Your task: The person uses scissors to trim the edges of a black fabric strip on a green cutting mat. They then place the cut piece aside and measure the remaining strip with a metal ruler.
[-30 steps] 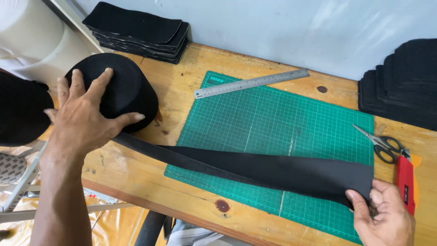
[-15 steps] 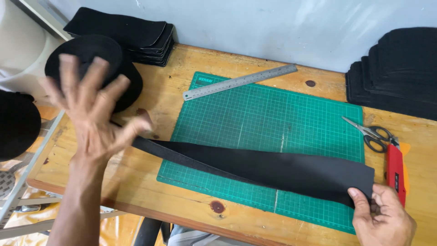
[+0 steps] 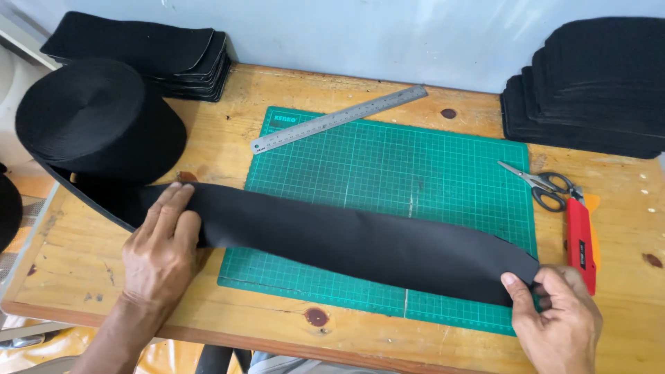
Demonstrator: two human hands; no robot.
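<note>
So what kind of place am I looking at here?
Likely a small sewing or craft workshop: a wooden workbench with a green cutting mat, a steel ruler, scissors, and stacks of cut black pieces. Both hands press a black fabric strip flat.

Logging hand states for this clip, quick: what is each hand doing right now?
Left hand: open, pressed flat on the black strip near the black roll.
Right hand: closed, pinching the strip's free end at the green cutting mat edge.
</note>
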